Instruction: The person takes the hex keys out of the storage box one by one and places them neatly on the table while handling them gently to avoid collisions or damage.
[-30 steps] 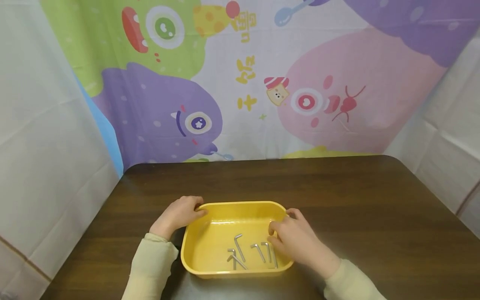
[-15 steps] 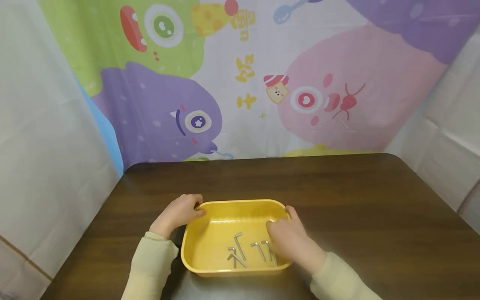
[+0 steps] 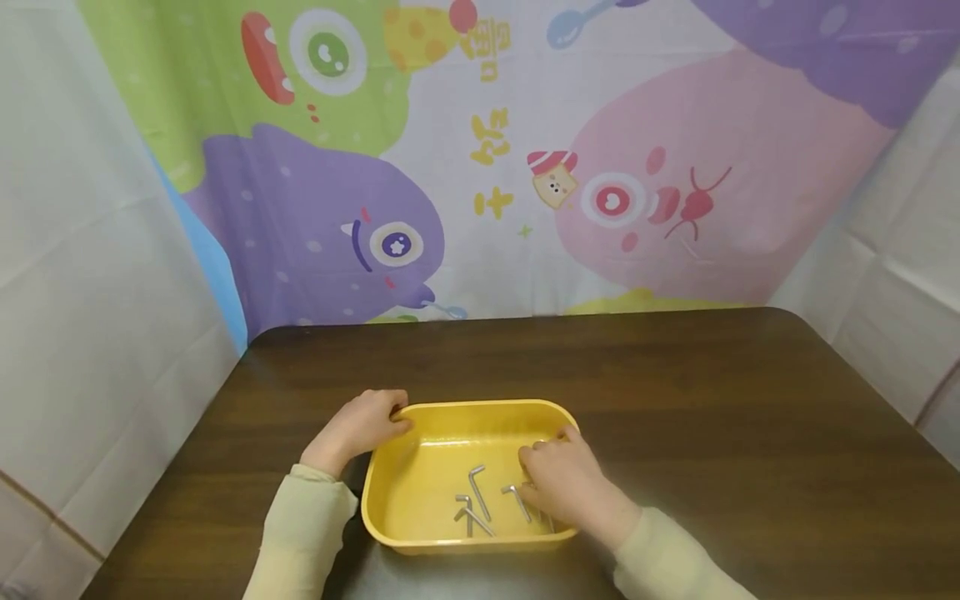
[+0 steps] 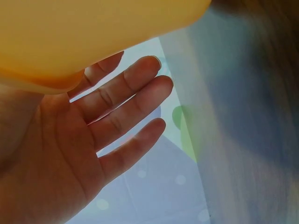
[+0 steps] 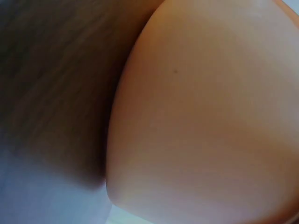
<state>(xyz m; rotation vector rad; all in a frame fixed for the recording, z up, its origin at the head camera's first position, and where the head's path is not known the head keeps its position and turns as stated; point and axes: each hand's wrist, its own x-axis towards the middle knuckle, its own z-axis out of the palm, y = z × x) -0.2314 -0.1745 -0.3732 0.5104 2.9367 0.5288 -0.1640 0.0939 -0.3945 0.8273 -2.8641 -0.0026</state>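
Note:
A shallow yellow tray (image 3: 420,483) sits near the front of the table, holding several silver L-shaped hex keys (image 3: 480,495). My left hand (image 3: 366,423) holds the tray's far left corner, thumb over the rim; in the left wrist view the other fingers of that hand (image 4: 112,107) stretch out beside the outer wall. Over the tray's right part, my right hand (image 3: 566,479) reaches in with bent fingers at the right-hand hex keys. Its fingertips are hidden, so whether it pinches one is unclear. Mostly the tray's outer wall (image 5: 201,116) fills the right wrist view.
The dark brown table (image 3: 675,392) extends behind and to both sides of the tray. A cartoon-printed cloth (image 3: 495,250) hangs along the far edge, and pale cloth walls (image 3: 97,275) flank left and right.
My right hand has moved left from the tray's right rim, further over the hex keys, and now covers most of the right-hand ones. The left hand and tray have hardly moved.

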